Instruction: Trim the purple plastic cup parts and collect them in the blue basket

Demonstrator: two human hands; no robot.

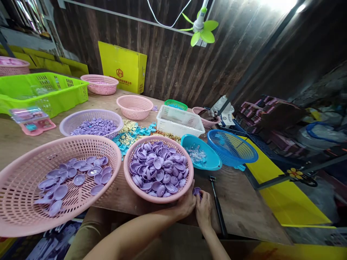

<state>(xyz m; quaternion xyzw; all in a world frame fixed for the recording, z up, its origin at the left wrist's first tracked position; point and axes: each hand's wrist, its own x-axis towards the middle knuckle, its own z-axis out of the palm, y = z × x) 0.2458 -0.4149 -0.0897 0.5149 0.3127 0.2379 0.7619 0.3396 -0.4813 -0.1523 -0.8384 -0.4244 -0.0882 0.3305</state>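
Left hand: our left hand comes in from the lower left, forearm low across the front edge of the desk. The fingers are curled and it rests against the near rim of the pink basket, on its right side. We cannot tell if it grips the rim or only touches it.

Right hand: our right hand rises from the bottom edge, wrist straight, fingers bent together at the tip. It pinches a small purple cap between the fingertips, so the hand is nearly closed around this piece.

Both hands: they are touching or almost touching each other, just to the right of the pink basket, above the desk edge.

Purple cap: it sits at the tips of the right hand, just beside the rim of the pink basket and outside of it.

Pink basket: it stands on the desk in front of us and is full of purple round caps of the same kind.

Large pink basket: at the left, it holds a thinner layer of flat purple pieces.

Black rod: it lies on the desk just right of the right hand.

Blue bowl: behind the hands, with clear small parts inside.
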